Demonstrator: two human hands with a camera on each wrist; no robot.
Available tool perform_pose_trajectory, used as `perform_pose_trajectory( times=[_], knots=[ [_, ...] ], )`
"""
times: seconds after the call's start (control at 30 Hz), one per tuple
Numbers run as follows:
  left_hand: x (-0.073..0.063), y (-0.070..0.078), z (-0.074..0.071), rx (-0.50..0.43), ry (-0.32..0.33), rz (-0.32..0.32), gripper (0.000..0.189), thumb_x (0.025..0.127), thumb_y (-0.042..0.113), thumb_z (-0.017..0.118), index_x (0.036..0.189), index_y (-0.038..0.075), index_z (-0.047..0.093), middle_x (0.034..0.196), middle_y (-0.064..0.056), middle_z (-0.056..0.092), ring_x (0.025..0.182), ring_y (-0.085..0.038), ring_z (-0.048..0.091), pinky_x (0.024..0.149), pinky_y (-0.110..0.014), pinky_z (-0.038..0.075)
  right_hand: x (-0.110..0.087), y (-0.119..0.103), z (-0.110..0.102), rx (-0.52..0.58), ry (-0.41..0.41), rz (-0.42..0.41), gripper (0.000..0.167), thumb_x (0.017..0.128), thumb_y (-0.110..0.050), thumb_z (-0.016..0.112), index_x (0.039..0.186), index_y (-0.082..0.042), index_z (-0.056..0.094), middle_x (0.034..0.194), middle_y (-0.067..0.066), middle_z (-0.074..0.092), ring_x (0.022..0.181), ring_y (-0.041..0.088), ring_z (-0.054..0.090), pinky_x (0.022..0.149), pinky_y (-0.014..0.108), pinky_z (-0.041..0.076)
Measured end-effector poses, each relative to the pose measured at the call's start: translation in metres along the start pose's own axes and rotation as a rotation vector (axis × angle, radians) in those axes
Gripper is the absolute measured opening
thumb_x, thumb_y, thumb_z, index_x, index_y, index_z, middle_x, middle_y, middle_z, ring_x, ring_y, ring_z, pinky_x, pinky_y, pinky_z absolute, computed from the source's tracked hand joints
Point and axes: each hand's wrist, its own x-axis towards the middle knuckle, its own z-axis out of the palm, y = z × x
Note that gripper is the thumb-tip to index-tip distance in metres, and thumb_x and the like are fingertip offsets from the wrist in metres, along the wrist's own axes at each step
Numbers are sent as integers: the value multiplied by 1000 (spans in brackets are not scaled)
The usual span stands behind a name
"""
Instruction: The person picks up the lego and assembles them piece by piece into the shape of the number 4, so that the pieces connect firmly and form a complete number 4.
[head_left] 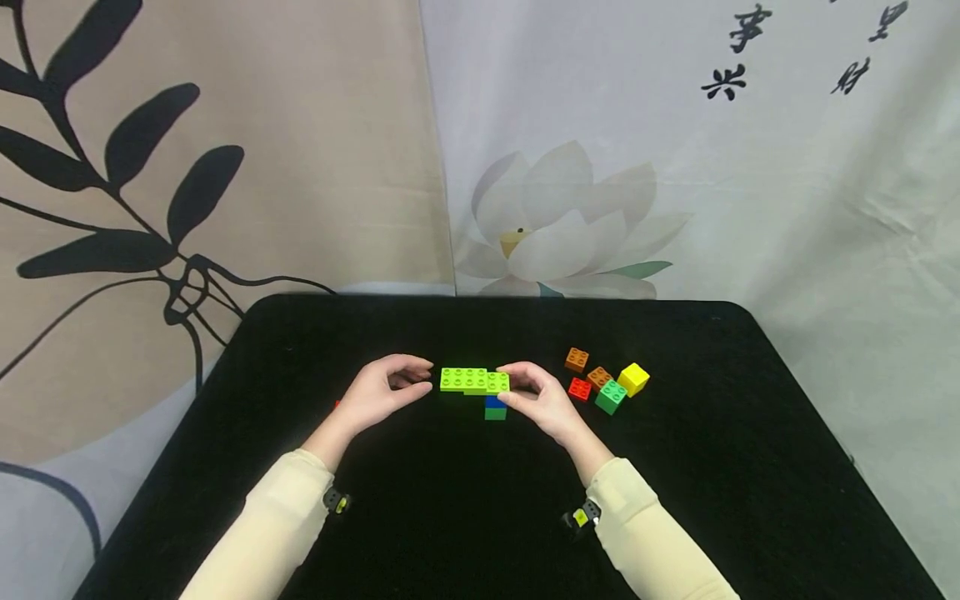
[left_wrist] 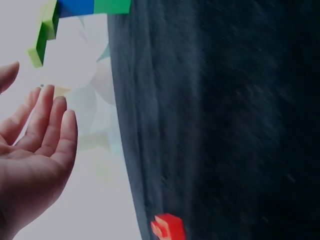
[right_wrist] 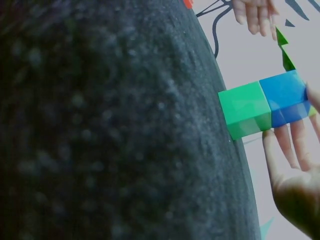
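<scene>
My right hand (head_left: 542,402) pinches the right end of a toy brick build between thumb and fingers. The build has a green brick (right_wrist: 245,110) at the bottom, a blue brick (right_wrist: 285,97) above it and lime green bricks (head_left: 463,380) on top. These lime bricks step out sideways to the left, past the column below. Just off their left end is my left hand (head_left: 388,390), its thumb and fingers apart and nothing between them. In the left wrist view its fingers (left_wrist: 45,125) stretch toward the lime end with a gap between.
On the black table (head_left: 420,517), right of my right hand, lie two orange bricks (head_left: 577,359), a red brick (head_left: 580,389), a green brick (head_left: 611,397) and a yellow brick (head_left: 633,379). Another red brick (left_wrist: 170,227) sits by my left wrist. A printed cloth (head_left: 337,167) hangs behind.
</scene>
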Motion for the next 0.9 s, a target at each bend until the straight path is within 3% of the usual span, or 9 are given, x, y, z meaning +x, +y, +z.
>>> perform_pose_trajectory(
  times=[0.3,0.63,0.9],
  knots=[
    [-19,-23,-19,58,39,-59,33,92,16,72,122,4,65,112,-6,69,101,-21,65,85,-36,54,0,-2,-1,5,-10,7,37,91,0,68,126,6,57,120,20,60,112,35,57,95,34,52],
    [-39,-46,-47,123,110,-103,38,93,19,71,126,3,62,115,-12,68,107,-30,63,92,-51,51,1,-2,-2,-13,-16,-8,35,91,-1,68,125,6,57,121,21,60,112,37,57,96,34,52],
    [-51,-63,-63,144,108,-153,46,92,23,72,131,2,58,122,-16,65,114,-34,59,97,-55,47,0,-5,-1,-13,-18,3,36,92,-1,68,125,6,57,122,22,60,111,37,58,97,37,51]
  ],
)
